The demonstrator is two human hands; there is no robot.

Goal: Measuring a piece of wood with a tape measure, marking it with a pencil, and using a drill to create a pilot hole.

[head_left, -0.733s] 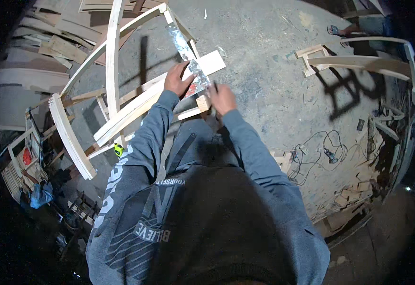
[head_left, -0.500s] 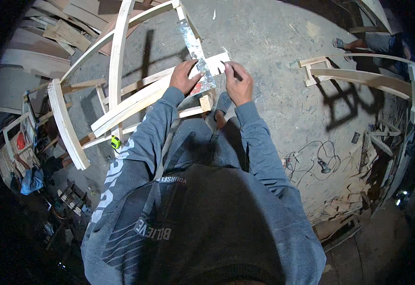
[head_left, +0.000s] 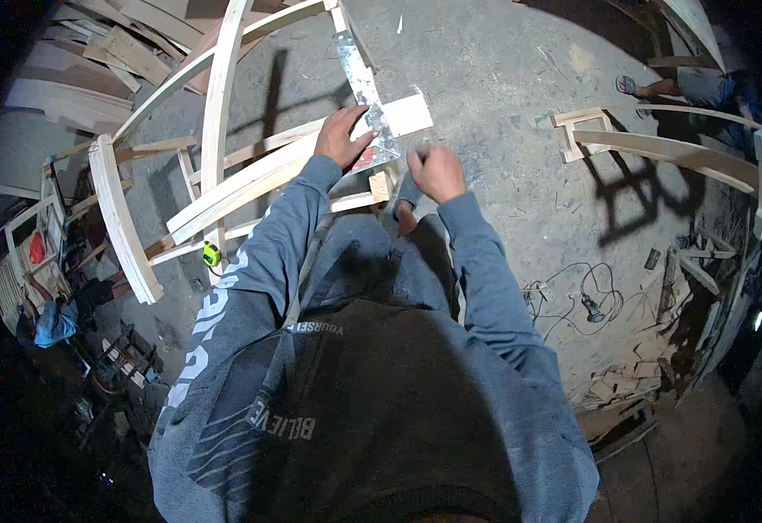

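A paint-flecked metal square (head_left: 362,80) lies across a pale wooden board (head_left: 411,113), which rests on a wooden frame. My left hand (head_left: 343,138) is closed on the square's left edge, thumb and fingers pressing it to the board. A red patch shows on the square near the thumb. To the right of the square and apart from the board, my right hand (head_left: 438,173) has its fingers curled together; whatever they hold is hidden. A squared wooden leg end (head_left: 379,186) sits just below the square.
A bright green tape measure (head_left: 212,254) is at the frame's lower left, near a curved wooden piece (head_left: 119,222). Another curved frame (head_left: 669,150) stands to the right, by a seated person (head_left: 704,91). Tangled cable (head_left: 592,305) and wood scraps (head_left: 629,379) lie on the floor.
My right hand has drawn back from the board toward me, off the square's right side, and its fingers have curled in. My left hand stays on the square.
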